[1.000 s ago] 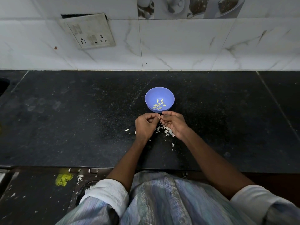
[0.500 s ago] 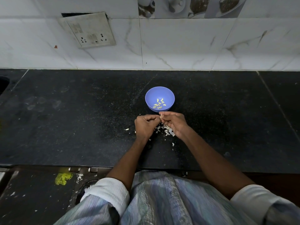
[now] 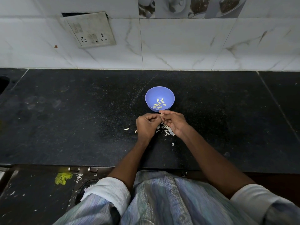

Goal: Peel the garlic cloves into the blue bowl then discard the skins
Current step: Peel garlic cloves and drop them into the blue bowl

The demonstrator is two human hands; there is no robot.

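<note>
A round blue plastic bowl [image 3: 159, 98] with pale yellow peeled garlic cloves [image 3: 158, 103] is set on a speckled black stone counter [image 3: 81, 127]; white marble-veined wall tiles [image 3: 178, 46] are seen behind, white papery skins [image 3: 165, 131] nearby.

black stone counter [image 3: 65, 127], speckled, seams running across it on the left and right. white marble-look wall tiles [image 3: 178, 46] behind. switch/socket plate [image 3: 90, 30] on the wall upper left, tilted, dark gap at its top edge. printed cup-and-dessert tile strip [image 3: 194, 5] along the top. yellow scrap [image 3: 63, 178] on the dark floor lower left, white flecks near it.
</note>
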